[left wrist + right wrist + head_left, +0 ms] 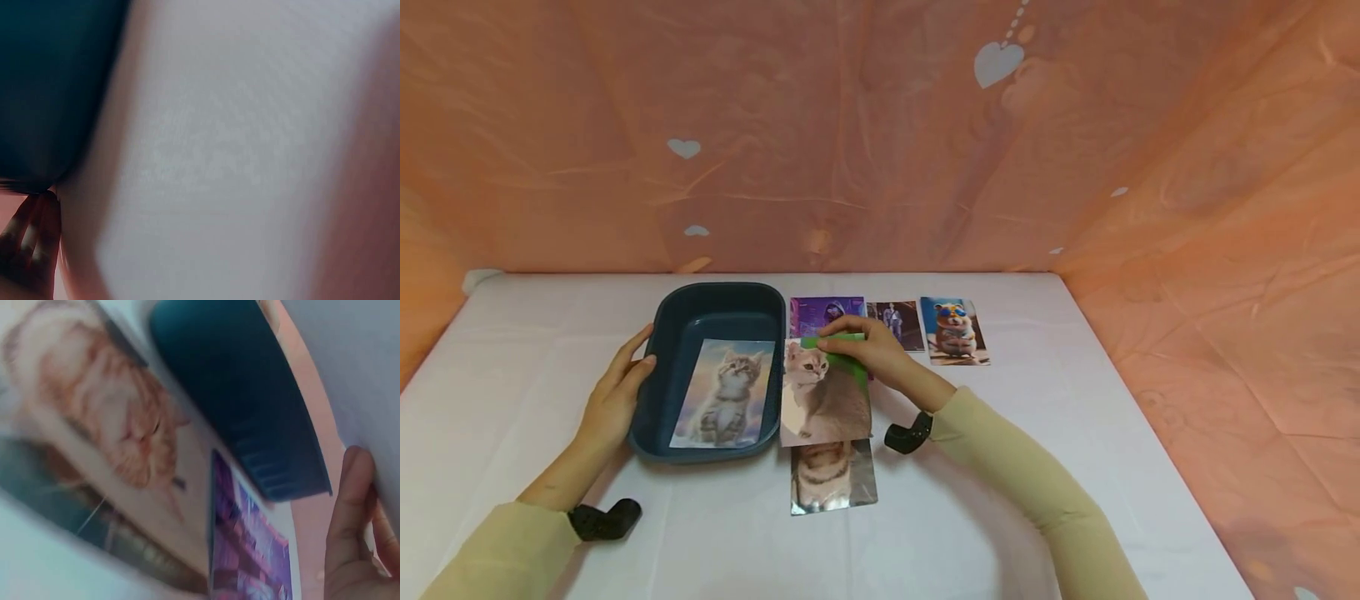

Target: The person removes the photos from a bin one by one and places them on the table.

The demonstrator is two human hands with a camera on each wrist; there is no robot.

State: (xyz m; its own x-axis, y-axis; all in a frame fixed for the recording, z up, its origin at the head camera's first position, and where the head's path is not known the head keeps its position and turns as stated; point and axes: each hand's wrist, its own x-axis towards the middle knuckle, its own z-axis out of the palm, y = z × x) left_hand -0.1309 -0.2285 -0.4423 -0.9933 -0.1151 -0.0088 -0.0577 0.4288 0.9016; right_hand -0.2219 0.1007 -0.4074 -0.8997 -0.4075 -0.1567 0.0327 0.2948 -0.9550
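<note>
My left hand (612, 400) holds the left side of a dark teal plastic tray (662, 333), thumb at the rim; in the left wrist view its fingers (44, 231) touch the tray's edge. A picture card of a grey tabby kitten (730, 392) lies in the tray. My right hand (880, 354) pinches the top edge of a cat picture card with a green corner (827, 400), held just right of the tray. Below it on the table lies a ginger cat picture card (119, 412), partly covered in the head view.
Behind the right hand lie a purple picture card (812, 312), a dark card with a standing figure (906, 325) and a hamster card with sunglasses (955, 333). A white cloth covers the table (715, 533). Orange sheeting (850, 167) hangs behind and on the sides.
</note>
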